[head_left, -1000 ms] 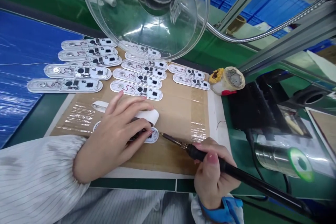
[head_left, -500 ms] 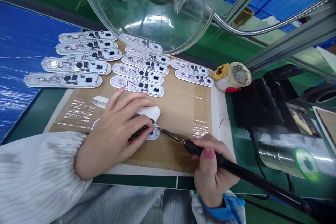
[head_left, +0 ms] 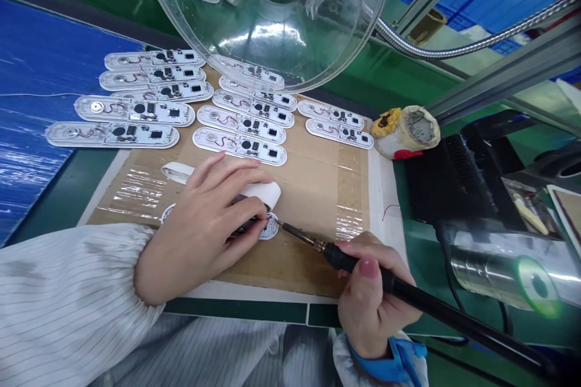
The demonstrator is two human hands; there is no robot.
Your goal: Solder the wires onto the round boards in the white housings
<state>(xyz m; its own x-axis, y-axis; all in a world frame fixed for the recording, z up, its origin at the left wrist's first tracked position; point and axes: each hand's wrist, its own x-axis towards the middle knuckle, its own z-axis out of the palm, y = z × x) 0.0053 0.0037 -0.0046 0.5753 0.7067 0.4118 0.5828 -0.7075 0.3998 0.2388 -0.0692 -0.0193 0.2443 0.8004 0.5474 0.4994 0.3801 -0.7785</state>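
My right hand (head_left: pixel 379 299) is closed around the black handle of a soldering iron (head_left: pixel 436 302). Its metal tip points left and meets the edge of a small white circuit board (head_left: pixel 272 230), as far as I can tell. Over that board lies my left hand (head_left: pixel 209 217), thumb and index finger pinched together beside the tip. What they pinch is too small to make out. A white smooth casing piece (head_left: pixel 269 193) sticks out from under the left fingers, and a pale rounded end (head_left: pixel 177 172) shows beyond the knuckles. Most of the board is hidden beneath the palm.
Several white casings with circuit boards (head_left: pixel 240 145) lie in rows across the cardboard (head_left: pixel 313 181). A clear round hood (head_left: pixel 272 42) overhangs the back. On the right stand a tape roll (head_left: pixel 408 133), a black box (head_left: pixel 436 181) and a solder spool (head_left: pixel 503 278).
The whole view has shifted slightly. Both hands keep nearly the same pose, with the iron's tip still by the left fingertips.
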